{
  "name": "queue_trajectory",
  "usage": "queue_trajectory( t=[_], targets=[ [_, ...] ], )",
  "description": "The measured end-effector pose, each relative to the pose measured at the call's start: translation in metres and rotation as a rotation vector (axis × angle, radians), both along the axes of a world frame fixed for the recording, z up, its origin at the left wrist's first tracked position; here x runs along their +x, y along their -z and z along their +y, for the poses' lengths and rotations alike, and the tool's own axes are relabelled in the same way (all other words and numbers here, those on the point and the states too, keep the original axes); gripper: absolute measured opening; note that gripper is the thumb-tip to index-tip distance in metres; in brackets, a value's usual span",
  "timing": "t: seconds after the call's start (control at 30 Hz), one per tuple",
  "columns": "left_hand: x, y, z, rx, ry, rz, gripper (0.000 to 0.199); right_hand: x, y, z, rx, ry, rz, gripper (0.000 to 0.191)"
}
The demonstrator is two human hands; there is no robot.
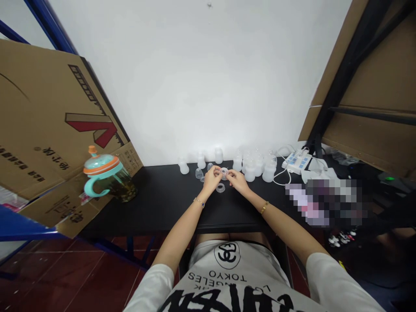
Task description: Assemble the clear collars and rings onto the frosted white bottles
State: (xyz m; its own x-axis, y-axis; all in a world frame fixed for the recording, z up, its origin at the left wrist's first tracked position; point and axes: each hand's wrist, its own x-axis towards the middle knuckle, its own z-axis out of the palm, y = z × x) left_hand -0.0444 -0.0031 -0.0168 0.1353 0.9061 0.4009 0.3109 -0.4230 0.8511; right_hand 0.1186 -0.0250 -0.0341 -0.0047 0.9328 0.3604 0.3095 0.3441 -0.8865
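My left hand (212, 178) and my right hand (237, 182) meet above the middle of the black table (162, 208). Between their fingertips they pinch a small translucent ring-shaped part (224, 173). Just below my hands, a second translucent ring (220, 188) lies flat on the tabletop. Two small clear cups (199, 173) (210, 167) stand close to my left hand. Behind my hands, several frosted translucent bottles (250, 172) stand along the wall.
A mug with a teal and orange lid (101, 170) stands at the table's left end, against a cardboard box (48, 117). A white control unit with blue panels (296, 161) and cables sits at the back right. A pixelated patch (325, 203) covers the right side. The floor is red tile.
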Motion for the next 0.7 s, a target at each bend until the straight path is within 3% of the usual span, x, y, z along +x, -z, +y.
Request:
queue_trajectory(
  t=[0.7],
  targets=[
    [-0.0001, -0.0066, -0.0053, 0.044, 0.022, -0.007, 0.014, -0.0009, -0.0009, -0.0011, -0.005, -0.027, 0.042, 0.027]
  ],
)
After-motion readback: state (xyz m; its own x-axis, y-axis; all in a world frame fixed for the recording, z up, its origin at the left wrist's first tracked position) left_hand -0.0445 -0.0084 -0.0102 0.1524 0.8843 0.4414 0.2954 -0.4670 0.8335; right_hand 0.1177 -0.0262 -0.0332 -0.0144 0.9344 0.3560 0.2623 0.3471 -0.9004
